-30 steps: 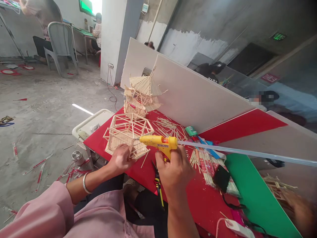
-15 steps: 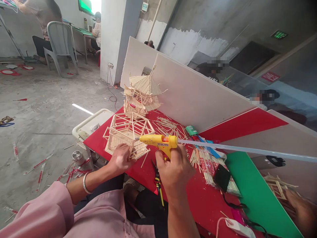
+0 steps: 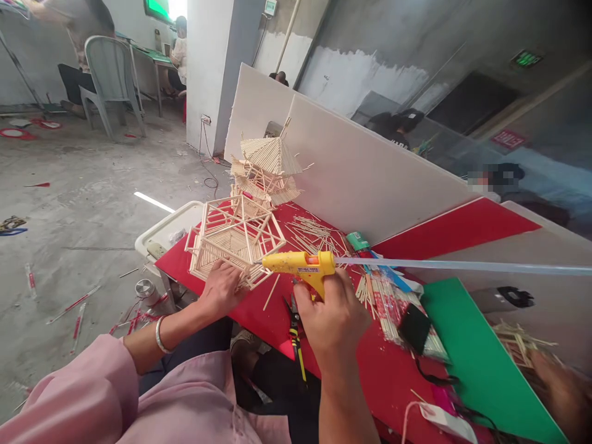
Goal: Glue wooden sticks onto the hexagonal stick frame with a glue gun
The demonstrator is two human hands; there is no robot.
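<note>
My right hand is wrapped round the handle of a yellow hot glue gun, a long translucent glue stick trailing from its back. The nozzle points left, at or close to the near right side of a many-sided frame of thin wooden sticks. Closed on that frame's near edge is my left hand, its fingertips partly hidden among the sticks. Behind the frame stands a tiered stick pagoda model with a sloped roof.
Loose sticks lie scattered on the red tabletop. Black and yellow pliers rest at the front edge. To the right are bagged sticks, a black phone-like object and a green board. White panels border the back.
The stick frame has tilted up and shifted slightly left with my left hand. My right hand and the glue gun have moved a little to the right.
</note>
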